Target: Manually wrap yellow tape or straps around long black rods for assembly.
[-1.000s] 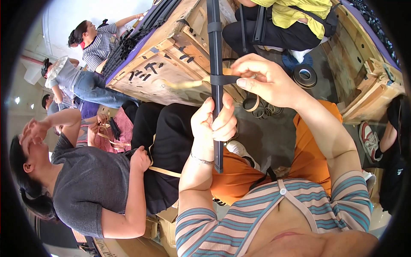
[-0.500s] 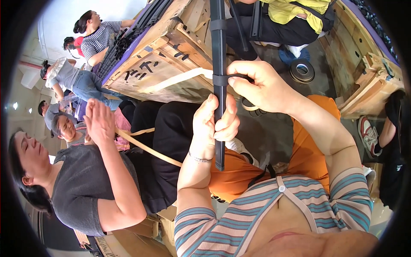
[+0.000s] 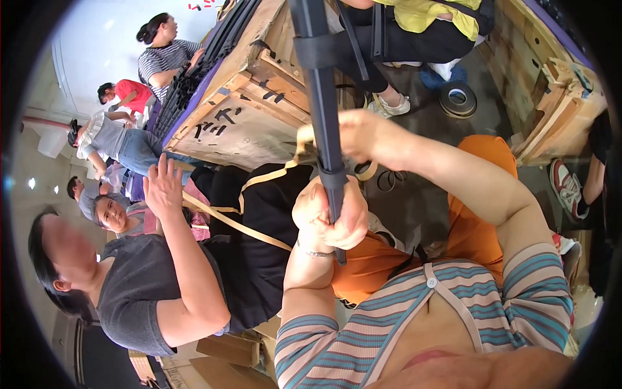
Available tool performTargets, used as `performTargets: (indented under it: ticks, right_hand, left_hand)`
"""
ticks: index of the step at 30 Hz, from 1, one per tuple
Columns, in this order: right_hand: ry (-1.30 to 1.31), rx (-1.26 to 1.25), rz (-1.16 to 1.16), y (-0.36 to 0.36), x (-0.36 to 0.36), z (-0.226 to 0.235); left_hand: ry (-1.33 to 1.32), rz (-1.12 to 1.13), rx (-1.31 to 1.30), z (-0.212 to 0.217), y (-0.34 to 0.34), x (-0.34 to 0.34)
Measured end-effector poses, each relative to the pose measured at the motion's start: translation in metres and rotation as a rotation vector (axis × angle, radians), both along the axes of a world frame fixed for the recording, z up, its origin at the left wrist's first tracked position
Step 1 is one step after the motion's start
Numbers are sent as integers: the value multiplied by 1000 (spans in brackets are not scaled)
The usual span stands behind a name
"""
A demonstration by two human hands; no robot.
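A long black bar (image 3: 322,110) runs down the middle, tilted, its lower end between the fingers of my left hand (image 3: 334,217), which is closed around it. Two dark bands of tape are wrapped on the bar: an upper band (image 3: 315,52) and a lower band (image 3: 332,177) just above my left hand. Behind the bar's right side is my right hand (image 3: 369,137), blurred, its fingers curled and partly hidden; what they hold does not show. Close to those fingertips, left of the bar, a pale strip (image 3: 304,139) hangs and trails left across dark trousers.
A wooden crate (image 3: 227,133) bearing many black bars (image 3: 210,55) stands at the upper left. Tape rolls (image 3: 457,99) lie on the floor. A person in a grey shirt (image 3: 139,295) sits close on my left; another in yellow (image 3: 421,14) is opposite. A second crate (image 3: 551,110) stands right.
My right hand has moved down slightly and behind the bar, off the lower band. The bar's top has tilted left. The pale strip now sags in bends where it was taut.
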State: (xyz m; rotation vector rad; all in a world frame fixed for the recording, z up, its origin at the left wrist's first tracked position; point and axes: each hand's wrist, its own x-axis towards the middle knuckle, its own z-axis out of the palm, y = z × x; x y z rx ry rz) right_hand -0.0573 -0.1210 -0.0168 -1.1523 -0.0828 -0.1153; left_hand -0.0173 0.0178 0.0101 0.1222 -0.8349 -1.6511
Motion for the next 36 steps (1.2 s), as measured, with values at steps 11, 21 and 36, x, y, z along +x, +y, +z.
performTargets:
  ticks: [11,21,36]
  right_hand:
    - [-285,-128,-125,2,-20,28]
    - [-339,-78,169,-23,-19,17]
    - [151,-17,63,-28,-5,-3]
  left_hand:
    - [415,-53,46,-21,-10,11]
    - [402,-152,5,-22,-11,9]
    - [-88,488,190,-11,-4,16]
